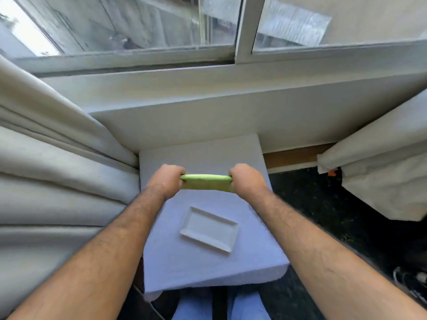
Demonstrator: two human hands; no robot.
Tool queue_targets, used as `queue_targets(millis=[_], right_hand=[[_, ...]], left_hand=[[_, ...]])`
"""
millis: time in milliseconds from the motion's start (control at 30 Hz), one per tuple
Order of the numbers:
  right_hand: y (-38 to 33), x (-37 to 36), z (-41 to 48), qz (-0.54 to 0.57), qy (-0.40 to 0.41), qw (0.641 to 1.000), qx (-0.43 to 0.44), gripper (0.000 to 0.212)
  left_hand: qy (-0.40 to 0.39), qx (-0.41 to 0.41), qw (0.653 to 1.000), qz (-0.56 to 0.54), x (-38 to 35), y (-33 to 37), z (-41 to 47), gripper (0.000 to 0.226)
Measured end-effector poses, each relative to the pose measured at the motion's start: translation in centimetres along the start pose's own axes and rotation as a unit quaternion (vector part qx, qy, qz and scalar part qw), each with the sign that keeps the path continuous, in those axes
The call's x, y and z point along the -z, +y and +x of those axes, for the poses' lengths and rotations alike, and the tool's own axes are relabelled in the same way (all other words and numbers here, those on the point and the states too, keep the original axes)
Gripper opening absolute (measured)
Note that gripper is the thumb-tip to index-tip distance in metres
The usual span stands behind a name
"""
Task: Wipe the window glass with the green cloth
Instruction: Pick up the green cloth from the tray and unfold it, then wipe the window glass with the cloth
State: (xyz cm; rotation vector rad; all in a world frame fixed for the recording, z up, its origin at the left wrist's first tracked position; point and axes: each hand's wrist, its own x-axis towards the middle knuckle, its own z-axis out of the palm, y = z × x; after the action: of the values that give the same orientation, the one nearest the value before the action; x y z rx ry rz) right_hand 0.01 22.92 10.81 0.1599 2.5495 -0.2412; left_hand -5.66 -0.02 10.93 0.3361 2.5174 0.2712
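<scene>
The green cloth (206, 182) is stretched flat between both hands above a small covered table. My left hand (166, 180) grips its left end and my right hand (247, 180) grips its right end, both fists closed. The window glass (147, 21) fills the top of the view, well beyond the hands, with a second pane (323, 19) to the right of a white frame post (250, 26). A wide white sill (208, 88) lies between the cloth and the glass.
A white rectangular tray (209, 228) lies on the white-covered table (254, 250) below my forearms. Pale curtains hang at the left (53, 172) and right (383, 167). Dark floor (323, 215) lies to the right, with a shoe (413, 285) at the lower right.
</scene>
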Motion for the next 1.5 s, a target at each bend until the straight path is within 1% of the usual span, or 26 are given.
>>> queue_targets(millis=[167,267,367,467,600,733,867,933,1000,1067,1133,1167,1200,1233,1267,1300,1333,1367,1400,1500], right_hand=[[-1.6,14.0,-3.4,-0.017,0.105,0.994,0.032,0.030],[-2.6,21.7,-5.7,-0.009,0.169,0.985,0.041,0.029],[-3.5,28.8,-8.3,0.004,0.232,0.971,0.059,0.022],[-4.9,35.4,-11.1,0.008,0.302,0.950,0.085,0.023],[-6.8,43.6,-14.6,0.020,0.398,0.910,0.110,0.024],[-8.4,52.0,-17.9,0.026,0.449,0.880,0.155,0.023],[-9.9,58.5,-20.7,0.059,0.519,0.829,0.199,0.021],[-10.5,61.1,-21.8,0.066,0.543,0.809,0.214,0.023],[-11.1,63.3,-22.7,0.066,0.558,0.798,0.217,0.021],[-11.8,65.0,-23.3,0.065,0.559,0.795,0.226,0.021],[-12.8,66.1,-23.6,0.052,0.553,0.793,0.249,0.022],[-13.1,66.6,-23.6,0.046,0.553,0.789,0.263,0.024],[-13.2,67.0,-23.6,0.039,0.563,0.780,0.272,0.031],[-12.9,67.5,-23.4,0.021,0.595,0.757,0.270,0.043],[-12.4,68.2,-23.1,-0.003,0.641,0.726,0.250,0.056],[-11.6,69.1,-22.8,-0.019,0.688,0.690,0.224,0.067],[-10.7,70.2,-22.4,-0.022,0.721,0.663,0.200,0.076],[-9.9,71.2,-22.0,-0.019,0.736,0.653,0.178,0.084],[-9.2,72.4,-21.4,-0.014,0.741,0.652,0.161,0.090],[-8.2,74.6,-18.9,-0.001,0.736,0.663,0.138,0.101]], left_hand=[[0.113,-0.050,0.992,-0.027,13.1,2.9,-2.7,0.032],[0.160,-0.090,0.983,-0.018,20.8,4.4,-4.3,0.027],[0.214,-0.114,0.969,-0.039,27.9,5.5,-6.5,0.021],[0.270,-0.130,0.952,-0.061,34.9,6.5,-9.3,0.020],[0.341,-0.150,0.924,-0.083,43.4,7.8,-13.2,0.021],[0.435,-0.172,0.869,-0.164,51.4,9.2,-17.6,0.024],[0.502,-0.178,0.814,-0.232,58.0,10.6,-21.8,0.040],[0.537,-0.184,0.782,-0.257,60.8,11.1,-23.5,0.043],[0.574,-0.191,0.746,-0.277,63.2,11.4,-24.6,0.039],[0.613,-0.187,0.713,-0.285,65.2,11.8,-25.4,0.038],[0.650,-0.172,0.688,-0.272,67.1,12.3,-25.9,0.039],[0.672,-0.168,0.675,-0.254,68.2,12.6,-26.2,0.038],[0.693,-0.168,0.663,-0.228,69.2,12.8,-26.4,0.036],[0.710,-0.168,0.654,-0.198,70.3,12.8,-26.7,0.034],[0.719,-0.168,0.654,-0.162,71.4,12.8,-27.0,0.032],[0.721,-0.167,0.662,-0.122,72.5,12.8,-27.2,0.031],[0.716,-0.165,0.673,-0.085,73.6,12.7,-27.4,0.030],[0.712,-0.159,0.682,-0.052,74.4,12.7,-27.5,0.030],[0.716,-0.148,0.682,-0.026,75.2,12.8,-27.4,0.029],[0.748,-0.111,0.655,0.007,76.9,13.3,-26.6,0.030]])
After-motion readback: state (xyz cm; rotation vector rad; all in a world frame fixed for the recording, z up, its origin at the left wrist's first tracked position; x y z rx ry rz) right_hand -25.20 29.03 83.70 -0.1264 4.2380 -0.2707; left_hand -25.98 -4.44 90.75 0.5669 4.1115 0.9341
